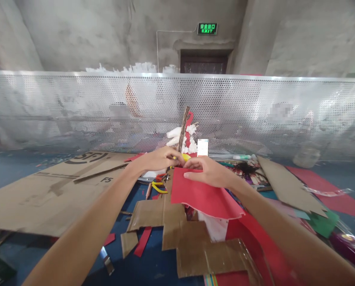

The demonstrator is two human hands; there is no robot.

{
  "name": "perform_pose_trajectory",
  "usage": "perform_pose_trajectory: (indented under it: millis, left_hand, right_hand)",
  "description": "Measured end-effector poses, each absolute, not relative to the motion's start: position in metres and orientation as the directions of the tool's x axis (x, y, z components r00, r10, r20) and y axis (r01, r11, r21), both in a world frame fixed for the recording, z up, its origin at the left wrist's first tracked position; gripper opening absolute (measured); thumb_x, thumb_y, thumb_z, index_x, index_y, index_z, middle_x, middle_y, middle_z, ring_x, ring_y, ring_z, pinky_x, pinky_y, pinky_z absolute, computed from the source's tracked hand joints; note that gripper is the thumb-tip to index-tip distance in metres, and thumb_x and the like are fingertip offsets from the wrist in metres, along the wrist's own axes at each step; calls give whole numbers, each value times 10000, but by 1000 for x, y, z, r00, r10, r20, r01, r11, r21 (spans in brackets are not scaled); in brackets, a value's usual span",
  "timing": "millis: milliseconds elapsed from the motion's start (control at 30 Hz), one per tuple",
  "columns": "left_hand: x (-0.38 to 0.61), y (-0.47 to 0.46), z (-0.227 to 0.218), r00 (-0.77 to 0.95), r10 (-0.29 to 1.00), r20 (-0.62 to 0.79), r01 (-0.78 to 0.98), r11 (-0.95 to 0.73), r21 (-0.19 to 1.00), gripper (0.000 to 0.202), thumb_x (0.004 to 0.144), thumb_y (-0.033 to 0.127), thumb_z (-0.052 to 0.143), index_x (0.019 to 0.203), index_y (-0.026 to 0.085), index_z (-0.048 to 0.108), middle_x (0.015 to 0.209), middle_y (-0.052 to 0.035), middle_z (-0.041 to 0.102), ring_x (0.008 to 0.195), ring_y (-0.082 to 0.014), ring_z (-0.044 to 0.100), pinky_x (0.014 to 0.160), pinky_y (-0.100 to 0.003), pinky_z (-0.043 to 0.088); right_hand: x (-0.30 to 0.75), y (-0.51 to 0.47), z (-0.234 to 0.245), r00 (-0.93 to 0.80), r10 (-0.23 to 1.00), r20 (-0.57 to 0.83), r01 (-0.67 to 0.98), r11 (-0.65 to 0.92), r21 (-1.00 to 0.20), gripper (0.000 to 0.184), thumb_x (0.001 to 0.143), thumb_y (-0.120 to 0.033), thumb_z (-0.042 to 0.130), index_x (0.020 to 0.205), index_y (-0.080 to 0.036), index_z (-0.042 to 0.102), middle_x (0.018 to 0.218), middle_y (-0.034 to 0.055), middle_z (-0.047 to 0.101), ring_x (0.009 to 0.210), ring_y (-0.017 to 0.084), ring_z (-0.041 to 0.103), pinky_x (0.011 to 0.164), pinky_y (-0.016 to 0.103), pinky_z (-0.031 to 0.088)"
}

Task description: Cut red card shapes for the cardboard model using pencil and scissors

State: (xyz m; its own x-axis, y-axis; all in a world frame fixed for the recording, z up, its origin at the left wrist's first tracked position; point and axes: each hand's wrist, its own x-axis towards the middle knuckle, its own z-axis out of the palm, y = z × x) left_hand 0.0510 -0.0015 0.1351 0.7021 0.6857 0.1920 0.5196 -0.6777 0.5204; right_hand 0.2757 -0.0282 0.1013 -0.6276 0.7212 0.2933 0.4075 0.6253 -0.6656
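Note:
A red sheet (201, 192) with a wavy lower edge lies over the cardboard in front of me. My right hand (208, 171) has its thumb on the front of this sheet and its bent fingers past the top edge. Just left of it, my left hand (167, 159) is closed in a pinch by a small yellow piece (185, 157); whatever its fingertips hold is hidden. Behind both hands stands an upright brown twig-like stick (183, 129), beside red strips and white flower-like tufts (191, 145).
Cut brown cardboard pieces (193, 236) lie nearest me. Yellow-handled pliers (158, 187) and a flat brush (107, 260) are on the blue table (153, 264). A large cardboard sheet (55, 194) covers the left. A perforated metal screen (239, 107) rises behind.

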Motion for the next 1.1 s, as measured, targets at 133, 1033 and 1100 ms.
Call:
perform_pose_trajectory:
  millis: [133, 1033, 1100]
  left_hand:
    - [53, -4, 137, 695, 701, 160, 559, -666, 494, 253, 819, 204, 470, 761, 183, 716, 841, -28, 633, 801, -183, 571, 745, -299, 422]
    - [46, 6, 128, 681, 725, 101, 513, -572, 640, 218, 709, 173, 511, 726, 195, 728, 743, 2, 663, 732, -171, 552, 697, -292, 385]
    - [47, 7, 126, 644, 759, 101, 525, -534, 663, 221, 713, 183, 512, 727, 188, 733, 744, -5, 664, 729, -170, 546, 697, -292, 381]
  right_hand:
    - [275, -29, 101, -624, 726, 289, 401, 615, -679, 182, 866, -335, 698, 999, -212, 687, 1031, 51, 746, 961, 210, 690, 903, 368, 506]
    - [268, -27, 97, -602, 731, 321, 424, 633, -648, 133, 861, -289, 674, 952, -192, 675, 1006, 60, 733, 932, 209, 676, 892, 373, 501]
    - [268, -27, 96, -592, 736, 327, 428, 632, -646, 138, 865, -291, 670, 959, -190, 675, 995, 58, 728, 918, 204, 671, 870, 363, 505]
